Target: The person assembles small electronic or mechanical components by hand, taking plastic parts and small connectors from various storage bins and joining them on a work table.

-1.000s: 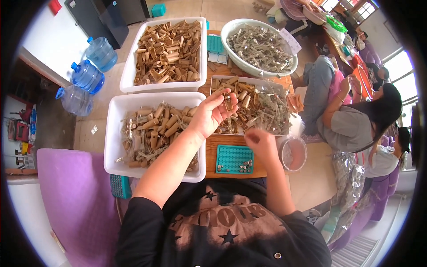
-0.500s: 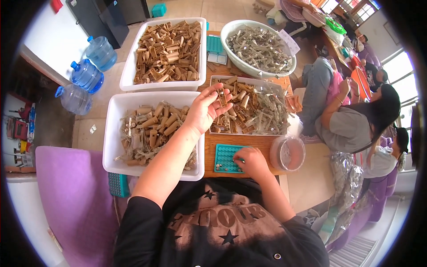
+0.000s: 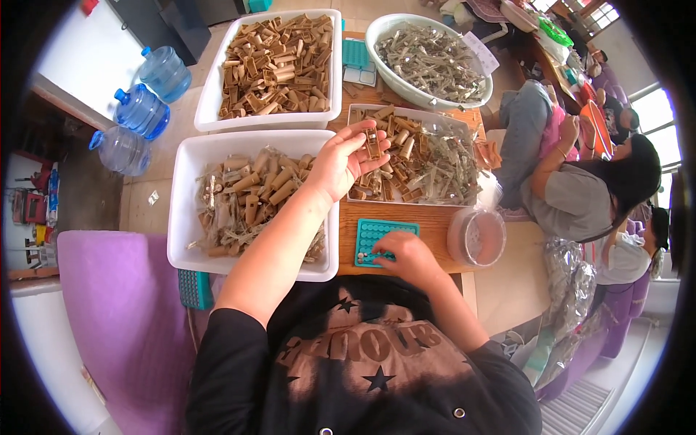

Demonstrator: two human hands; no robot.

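Note:
My left hand [image 3: 339, 164] is raised over the wooden table, fingers closed around a small brown hollow casing [image 3: 373, 143] held with its open side up. Low on the table, my right hand [image 3: 407, 254] bends over a teal tray [image 3: 388, 225] with rows of round pockets. Its thumb and fingertips are drawn together at the tray's near part; what they hold, if anything, is hidden. A few tiny round pieces [image 3: 366, 257] lie in the tray beside these fingers. Just beyond the left hand, a shallow white box [image 3: 413, 205] holds brown casings and clear-wrapped pieces.
At left stand two white tubs, the near one [image 3: 176, 210] and the far one [image 3: 204, 101], filled with brown casings. A round basin [image 3: 373, 36] of wrapped pieces is at the back. A clear round container [image 3: 476, 238] sits right of the tray. Another person [image 3: 573, 199] sits at right.
The whole view has shifted a little. My left hand still holds the casing up, turned slightly. My right hand stays at the tray, its fingertips now nearer the small round pieces.

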